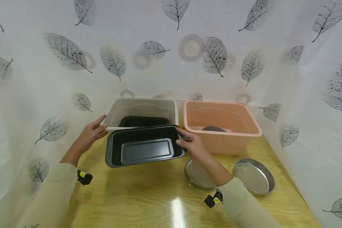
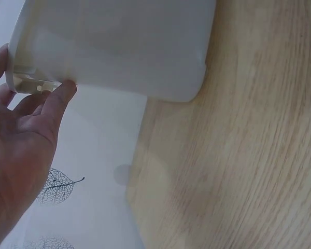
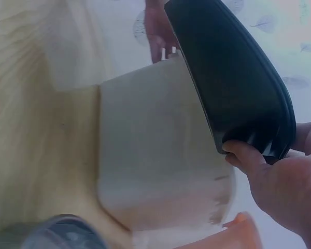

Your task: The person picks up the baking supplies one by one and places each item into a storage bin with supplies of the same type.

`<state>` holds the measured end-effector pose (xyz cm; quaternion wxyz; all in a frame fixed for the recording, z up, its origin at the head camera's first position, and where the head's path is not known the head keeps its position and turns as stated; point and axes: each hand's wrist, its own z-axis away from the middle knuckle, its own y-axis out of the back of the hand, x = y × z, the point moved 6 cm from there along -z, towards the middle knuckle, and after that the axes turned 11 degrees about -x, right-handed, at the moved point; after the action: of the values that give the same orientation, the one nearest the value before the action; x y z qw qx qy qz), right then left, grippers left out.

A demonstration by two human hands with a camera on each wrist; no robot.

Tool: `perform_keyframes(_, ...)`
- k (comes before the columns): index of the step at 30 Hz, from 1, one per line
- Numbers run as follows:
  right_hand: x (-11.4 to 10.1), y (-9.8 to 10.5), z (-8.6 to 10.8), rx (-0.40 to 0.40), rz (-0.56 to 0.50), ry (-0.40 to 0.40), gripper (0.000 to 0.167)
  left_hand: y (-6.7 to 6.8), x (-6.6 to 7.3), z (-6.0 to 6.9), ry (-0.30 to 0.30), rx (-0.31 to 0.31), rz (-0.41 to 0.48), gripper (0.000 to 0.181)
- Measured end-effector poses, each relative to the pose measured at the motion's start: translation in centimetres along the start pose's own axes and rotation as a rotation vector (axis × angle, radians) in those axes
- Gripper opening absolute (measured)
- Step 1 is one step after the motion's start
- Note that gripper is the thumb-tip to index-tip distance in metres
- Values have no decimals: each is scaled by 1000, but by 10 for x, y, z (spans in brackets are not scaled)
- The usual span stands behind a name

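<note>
My right hand (image 1: 196, 145) pinches the right end of a dark loaf pan (image 1: 146, 148), thumb and fingers on its rim. The pan is held tilted in front of a whitish plastic bin (image 1: 142, 106), its hollow side facing the head camera. In the right wrist view, the underside of the loaf pan (image 3: 228, 72) shows above the bin. My left hand (image 1: 89, 136) grips the bin's left front corner at the rim; the left wrist view shows fingers and thumb about that edge of the bin (image 2: 119, 46). Another dark pan (image 1: 143, 121) lies inside the bin, partly hidden.
To the right stands a pink bin (image 1: 225, 139) with a round metal item (image 1: 213, 129) partly visible inside. Two round metal pans (image 1: 199, 174) lie on the wooden table (image 1: 136, 199), one partly behind my right arm. A leaf-patterned curtain (image 1: 165, 72) surrounds the table's back and sides.
</note>
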<state>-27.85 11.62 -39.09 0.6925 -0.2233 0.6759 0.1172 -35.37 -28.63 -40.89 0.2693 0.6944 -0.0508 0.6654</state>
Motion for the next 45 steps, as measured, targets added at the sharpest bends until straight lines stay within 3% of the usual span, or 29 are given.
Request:
perform_keyframes(11,-43,6,-25,47,-21,70,59,2,-2,1,-14,12,9,70)
perform_keyframes(20,-62,19,-51,50,1,58,61,1,-2,1,-19,-1,16,72)
perform_keyframes(27,-67,28,-76,74,-18,70,62,0,-1,1,-29,-7,36,73)
perform_keyframes(34,-66,33,-98,131,38,17,62,-1,-2,2,-27,-5,23,72)
perform_keyframes(45,-55,27,-130,168,116,1,62,-2,0,4,-22,-2,20,72)
